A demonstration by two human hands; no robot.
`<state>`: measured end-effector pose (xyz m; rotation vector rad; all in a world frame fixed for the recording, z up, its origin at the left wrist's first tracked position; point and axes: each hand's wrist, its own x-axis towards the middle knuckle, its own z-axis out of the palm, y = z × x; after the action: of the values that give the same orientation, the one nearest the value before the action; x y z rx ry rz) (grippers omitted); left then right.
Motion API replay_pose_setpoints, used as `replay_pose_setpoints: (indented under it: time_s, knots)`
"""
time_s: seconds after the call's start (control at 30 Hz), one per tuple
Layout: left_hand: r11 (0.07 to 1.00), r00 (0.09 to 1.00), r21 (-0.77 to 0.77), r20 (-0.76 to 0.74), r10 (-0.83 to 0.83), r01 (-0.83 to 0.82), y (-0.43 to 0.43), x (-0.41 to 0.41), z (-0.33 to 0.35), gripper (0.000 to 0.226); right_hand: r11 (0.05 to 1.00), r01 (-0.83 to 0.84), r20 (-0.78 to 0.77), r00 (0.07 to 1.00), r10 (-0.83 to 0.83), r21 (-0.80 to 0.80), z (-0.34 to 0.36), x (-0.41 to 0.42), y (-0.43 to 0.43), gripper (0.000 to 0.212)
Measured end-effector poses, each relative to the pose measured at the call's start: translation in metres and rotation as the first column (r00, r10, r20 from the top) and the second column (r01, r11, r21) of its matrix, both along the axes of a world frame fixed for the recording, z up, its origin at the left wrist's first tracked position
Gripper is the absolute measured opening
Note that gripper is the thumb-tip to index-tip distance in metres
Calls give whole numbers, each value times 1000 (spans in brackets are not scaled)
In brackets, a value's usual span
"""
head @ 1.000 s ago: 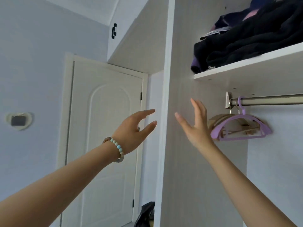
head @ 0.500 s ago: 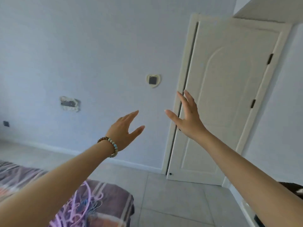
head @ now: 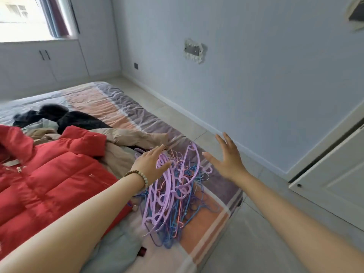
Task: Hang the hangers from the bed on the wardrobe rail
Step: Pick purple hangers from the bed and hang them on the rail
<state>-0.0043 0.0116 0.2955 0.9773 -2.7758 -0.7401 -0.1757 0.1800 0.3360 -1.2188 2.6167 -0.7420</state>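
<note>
A tangled pile of hangers (head: 173, 196), mostly lilac plastic with thin blue and pink ones, lies near the right edge of the bed (head: 206, 231). My left hand (head: 151, 164), with a bead bracelet on the wrist, hovers open over the pile's upper left part, fingers spread, holding nothing. My right hand (head: 228, 160) is open too, palm down, above the bed's edge just right of the pile. The wardrobe rail is out of view.
A red padded jacket (head: 49, 178), a beige coat (head: 126, 138) and dark clothes (head: 65, 119) lie on the bed left of the hangers. Tiled floor (head: 256, 243) runs along the bed's right side. A white door (head: 338, 174) stands at the right, a window at the top left.
My view has swung from the wardrobe past the door and down to the bed. Both open hands have come down with it, now over the hanger pile.
</note>
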Motion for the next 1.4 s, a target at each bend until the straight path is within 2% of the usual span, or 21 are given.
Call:
replay_pose_setpoints:
  time_s: [0.1,0.23,0.43,0.67,0.83,0.9,0.97,1.13,1.2,1.27,1.33,1.4]
  knots:
    - [992,989,46,96,112,-117,-16,10,-59,69,995,-63,96,994,55,77,-71,-6,-25,79]
    - [967,963,136,197,186,-215,-25,15,-136,68,978,-91,210,976,52,185,-160,-15,-45,78]
    - [905,921,278,314,230,-321,-23,11,-231,72,974,-89,414,910,-6,209,-261,-22,-58,73]
    - [844,904,375,340,259,-383,-17,3,-296,62,965,-94,637,766,-88,246,-342,-11,-75,65]
    - [705,862,503,368,349,-500,-16,0,-326,65,967,-63,752,642,-151,248,-373,8,-85,66]
    - [652,850,546,344,398,-526,-14,-3,-332,56,970,-33,786,592,-176,242,-379,13,-89,69]
    - [640,836,542,290,467,-545,-13,-5,-333,43,971,5,796,572,-198,238,-382,16,-91,70]
    - [586,788,611,105,607,-533,-8,-13,-327,16,974,35,813,544,-208,225,-376,18,-91,53]
    - [553,755,673,12,656,-491,-3,-18,-322,16,974,73,829,513,-221,214,-373,19,-90,48]
    - [536,726,708,-48,686,-460,0,-21,-316,17,969,151,863,443,-242,194,-368,22,-89,40]
    - [522,704,728,-76,706,-445,-1,-19,-311,18,953,247,891,373,-260,175,-366,24,-87,28]
    - [508,687,738,-83,722,-444,-2,-13,-306,19,940,308,924,295,-243,149,-363,24,-84,25]
